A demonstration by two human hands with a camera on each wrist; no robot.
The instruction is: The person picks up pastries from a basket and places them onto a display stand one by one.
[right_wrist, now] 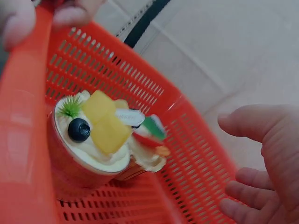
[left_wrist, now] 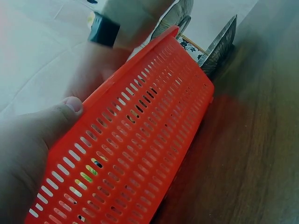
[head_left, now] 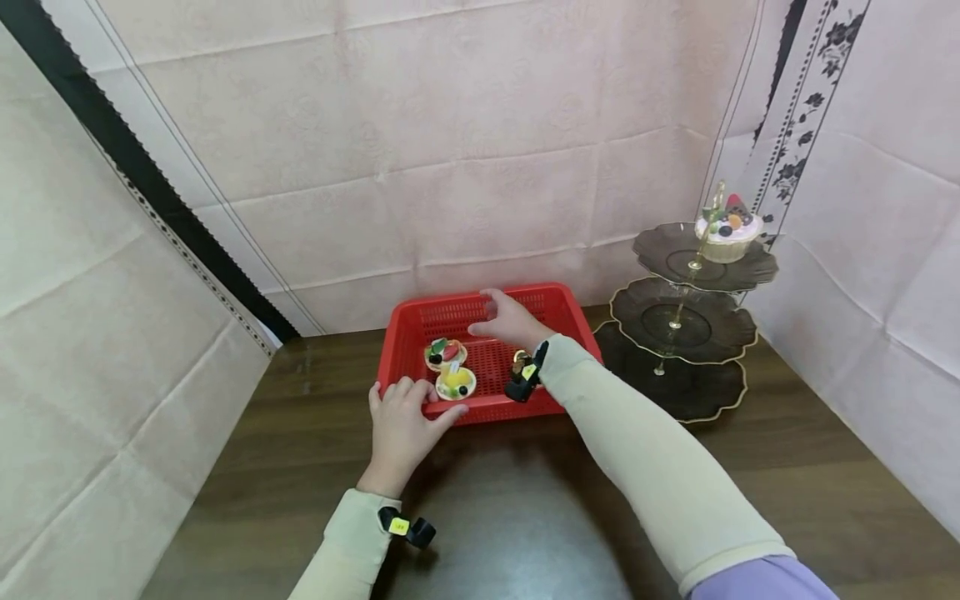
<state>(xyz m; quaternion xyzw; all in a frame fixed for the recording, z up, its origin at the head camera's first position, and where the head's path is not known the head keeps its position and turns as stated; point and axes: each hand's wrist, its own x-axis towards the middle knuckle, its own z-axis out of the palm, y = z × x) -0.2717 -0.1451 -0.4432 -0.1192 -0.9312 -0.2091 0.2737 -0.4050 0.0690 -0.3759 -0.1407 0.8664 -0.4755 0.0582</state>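
My left hand (head_left: 405, 425) grips the front left rim of a red plastic basket (head_left: 551, 292), with the thumb outside in the left wrist view. Inside, toward the left, sit two cake cups: one with yellow fruit cubes and a blueberry (right_wrist: 100, 126), the other with red and green fruit (right_wrist: 152, 133). My right hand (head_left: 513, 322) hovers over the basket with nothing in it, its fingers spread and apart from the cakes. A small brown and gold item (head_left: 519, 360) in the basket is partly hidden by the right wrist camera.
Right of the basket stands a three-tier dark stand with gold scalloped edges (head_left: 720, 329). A cream cupcake with fruit (head_left: 727, 237) sits on its top tier. Pale cloth (head_left: 480, 208) hangs behind the brown wooden table (head_left: 322, 458) and along both sides.
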